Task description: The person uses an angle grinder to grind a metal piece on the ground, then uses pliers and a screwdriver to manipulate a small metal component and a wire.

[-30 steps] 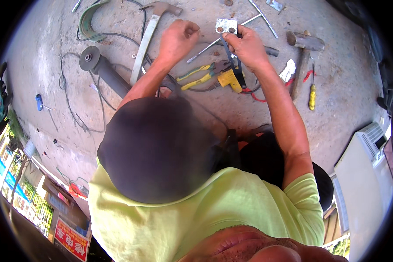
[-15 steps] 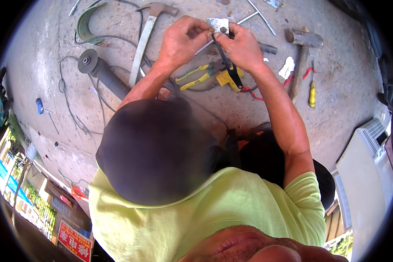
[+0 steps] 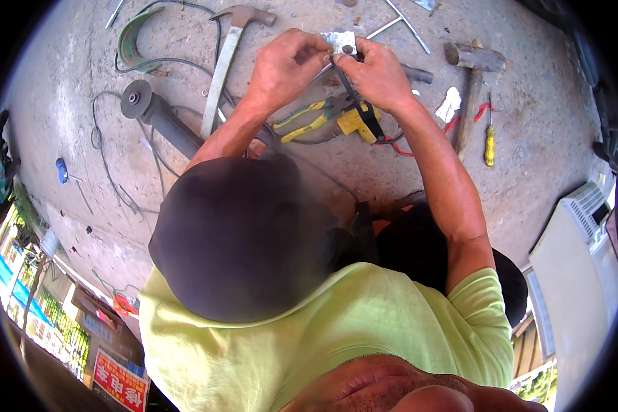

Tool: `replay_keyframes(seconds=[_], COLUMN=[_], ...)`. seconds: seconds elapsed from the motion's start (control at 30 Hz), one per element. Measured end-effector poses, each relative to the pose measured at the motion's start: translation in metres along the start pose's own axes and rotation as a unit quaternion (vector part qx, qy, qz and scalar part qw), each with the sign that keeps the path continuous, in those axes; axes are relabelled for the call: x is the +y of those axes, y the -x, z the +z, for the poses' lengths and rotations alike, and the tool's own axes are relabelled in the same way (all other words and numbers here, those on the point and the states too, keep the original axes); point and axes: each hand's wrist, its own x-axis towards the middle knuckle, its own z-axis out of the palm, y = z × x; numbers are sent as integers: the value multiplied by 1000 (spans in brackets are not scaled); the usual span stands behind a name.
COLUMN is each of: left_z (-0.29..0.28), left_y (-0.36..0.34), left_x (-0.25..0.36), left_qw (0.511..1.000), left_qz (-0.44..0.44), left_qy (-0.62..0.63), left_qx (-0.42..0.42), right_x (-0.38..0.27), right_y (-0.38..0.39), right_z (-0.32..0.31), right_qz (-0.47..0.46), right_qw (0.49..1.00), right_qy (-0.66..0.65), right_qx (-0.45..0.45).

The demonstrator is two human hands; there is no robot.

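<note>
A small silvery metal bracket [image 3: 339, 41] with a dark bolt [image 3: 348, 49] through it is held up between my hands. My right hand [image 3: 375, 74] grips its right side, thumb below the bolt. My left hand [image 3: 287, 67] is closed in a pinch at the bracket's left edge; what its fingertips hold is too small to make out. From the bracket a black strip [image 3: 352, 90] runs down toward a yellow tool part [image 3: 353, 122] on the ground. Beside that lie yellow-handled pliers [image 3: 305, 126], below my left hand.
A claw hammer [image 3: 221, 79] and an angle grinder [image 3: 161, 117] with its cord lie to the left. On the right are a sledgehammer [image 3: 475, 58], a yellow-handled screwdriver [image 3: 489, 145] and a crumpled white scrap [image 3: 449, 104]. A T-shaped metal rod [image 3: 408, 26] lies beyond my right hand.
Both hands stay at the bracket with almost the same grip. The whole view has shifted very slightly; the things on the ground lie as before.
</note>
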Motion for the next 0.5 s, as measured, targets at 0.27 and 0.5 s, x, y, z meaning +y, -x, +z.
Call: replay_keyframes(seconds=[0.27, 0.5], left_z=[-6, -8], left_y=[-3, -3], left_x=[-4, -4], left_qw=[999, 999], left_qz=[44, 24], left_qy=[15, 18], left_qx=[-27, -40], right_x=[4, 8], right_y=[-1, -2], right_z=[0, 1], right_qz=[-15, -3], right_qw=[1000, 1000], right_qy=[12, 13], right_qx=[-16, -24])
